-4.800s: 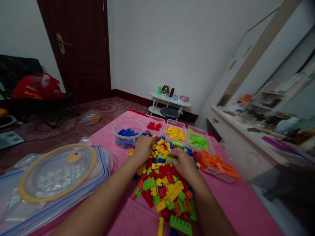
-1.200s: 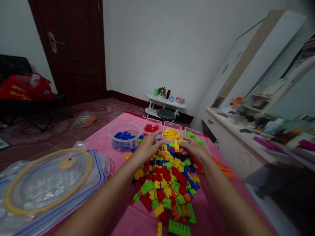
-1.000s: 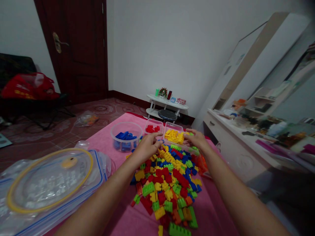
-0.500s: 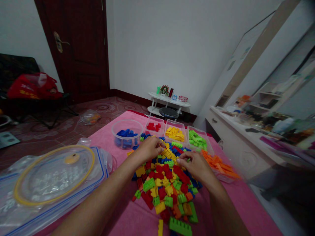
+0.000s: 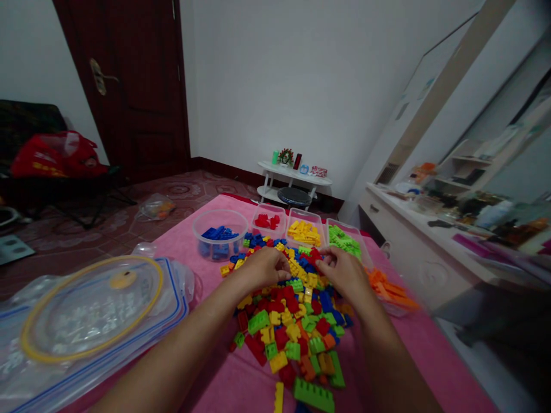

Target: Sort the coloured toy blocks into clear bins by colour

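Observation:
A loose heap of toy building bricks (image 5: 284, 317) in red, yellow, green, blue and orange lies between my forearms on the pink cloth. My right hand (image 5: 343, 271) is over the far right part of the heap, its thumb and fingers pinching a red building brick (image 5: 315, 257). At the heap's left side, my left hand (image 5: 267, 267) is low over the bricks with curled fingers; whatever is in them is hidden. Beyond the hands, a round tub (image 5: 197, 232) holds blue bricks. Clear boxes hold red bricks (image 5: 267, 221), yellow bricks (image 5: 304, 233), green bricks (image 5: 343, 241) and orange bricks (image 5: 390, 289).
On the left lie clear zip bags (image 5: 178, 298) and a round lid with a yellow rim (image 5: 160, 281). A white dresser (image 5: 400, 244) with clutter stands to the right of the pink-covered table (image 5: 210, 367). A low white shelf (image 5: 275, 170) is against the far wall.
My right hand has moved away from me, toward the boxes, with a red brick in its fingers. A long red brick is gone from the heap's right side, where blue now shows. My left hand has come slightly nearer.

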Demonstrator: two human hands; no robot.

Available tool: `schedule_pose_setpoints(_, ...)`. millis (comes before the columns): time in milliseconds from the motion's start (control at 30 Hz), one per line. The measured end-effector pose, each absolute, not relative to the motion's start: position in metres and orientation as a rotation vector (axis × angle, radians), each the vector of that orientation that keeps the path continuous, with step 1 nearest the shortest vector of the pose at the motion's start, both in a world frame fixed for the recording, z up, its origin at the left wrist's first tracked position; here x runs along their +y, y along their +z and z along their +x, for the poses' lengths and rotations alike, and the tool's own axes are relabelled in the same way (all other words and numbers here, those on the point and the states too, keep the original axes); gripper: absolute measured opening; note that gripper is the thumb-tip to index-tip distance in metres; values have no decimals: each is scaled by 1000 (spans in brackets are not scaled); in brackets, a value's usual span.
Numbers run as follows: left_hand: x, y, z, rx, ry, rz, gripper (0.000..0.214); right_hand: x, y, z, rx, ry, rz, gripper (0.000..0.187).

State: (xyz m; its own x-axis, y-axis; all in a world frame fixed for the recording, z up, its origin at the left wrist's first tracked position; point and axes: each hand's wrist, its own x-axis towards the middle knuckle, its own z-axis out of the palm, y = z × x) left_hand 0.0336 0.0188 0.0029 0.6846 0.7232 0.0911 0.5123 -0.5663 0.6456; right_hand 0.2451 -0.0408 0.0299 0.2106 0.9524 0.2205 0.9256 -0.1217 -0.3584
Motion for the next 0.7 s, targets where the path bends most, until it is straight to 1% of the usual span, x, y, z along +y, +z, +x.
schedule_pose_setpoints(100,17,3,35,965,476,2322,20,-21,18,250,-1719,2,-2100,36)
schedule_pose_setpoints(200,15,5,36,989,459,2331,21,-10,3,253,-1779,46,-2191,41)
schedule_pose_setpoints(300,13,5,37,1008,436,2337,21,-9,-7,254,-1800,108,-2298,36)
schedule_pose_setpoints(367,14,4,38,1008,437,2339,21,-12,-10,253,-1800,76,-2307,33)
schedule_pose_setpoints(567,13,5,38,1022,424,2361,21,-23,-14,254,-1835,-68,-2080,32)
schedule_pose_setpoints(700,6,17,34,975,333,2418,19,-32,-3,254,-1823,80,-1983,29)
